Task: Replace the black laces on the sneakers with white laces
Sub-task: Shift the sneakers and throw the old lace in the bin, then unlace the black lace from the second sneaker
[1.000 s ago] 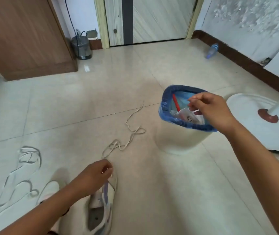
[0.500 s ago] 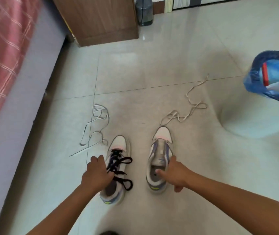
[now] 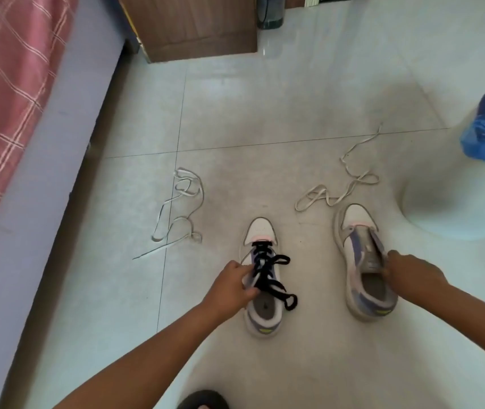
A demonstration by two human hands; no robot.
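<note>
Sneakers stand side by side on the floor [image 3: 294, 119], toes away from the person. Left hand [image 3: 231, 287] grips the left sneaker [image 3: 262, 315] at its black lace [image 3: 273, 276], which runs toe to heel. Right hand [image 3: 409, 276] holds the unlaced right sneaker [image 3: 362, 261] by its tongue. White laces [image 3: 338, 190] lie just beyond the toes.

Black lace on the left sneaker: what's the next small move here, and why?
Probably pull the black lace loose from the top eyelets with the left hand, which already grips that white-and-purple sneaker beside it. It is still threaded, while the other sneaker, held by the right hand, is bare, and two white laces lie waiting on the floor.
</note>
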